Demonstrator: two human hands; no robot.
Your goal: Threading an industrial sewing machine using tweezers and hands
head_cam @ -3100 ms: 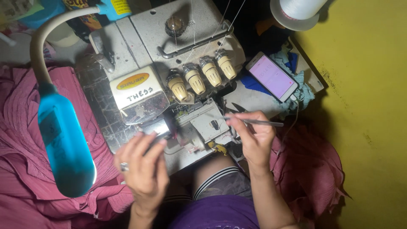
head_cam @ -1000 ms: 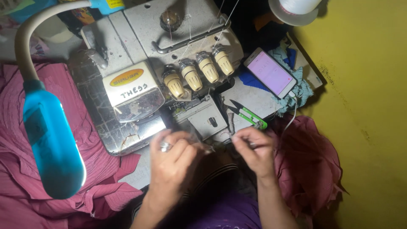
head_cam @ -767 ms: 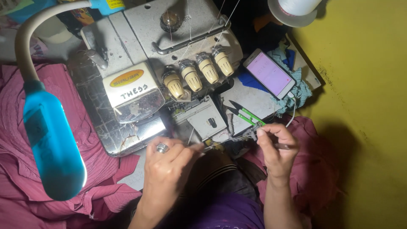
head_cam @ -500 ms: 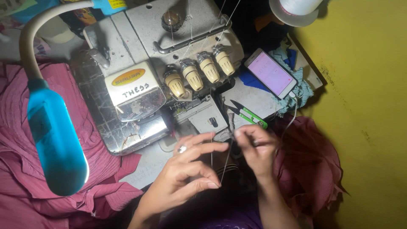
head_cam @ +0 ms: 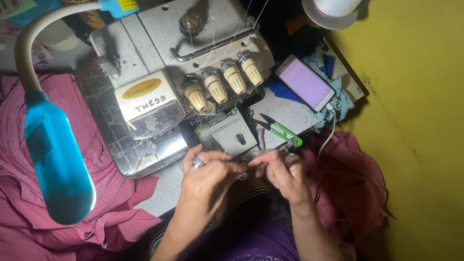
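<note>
Overlock machine (head_cam: 159, 92) sits idle, no cloth under its foot; maroon fabric (head_cam: 29, 159) heaped at its left, untouched; blue gooseneck lamp (head_cam: 58, 164) blocks my view there; my left hand (head_cam: 208, 176) and right hand (head_cam: 282, 171) meet just before machine, fingertips pinched on something fine, likely thread, too small to tell; phone (head_cam: 305, 82), green snips (head_cam: 280, 130) lie beside right hand.

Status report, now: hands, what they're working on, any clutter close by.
Left hand and right hand fingertips pinched together, item between them too small to tell. Directly below overlock machine. Green thread snips lie just above right hand; phone beyond.
</note>
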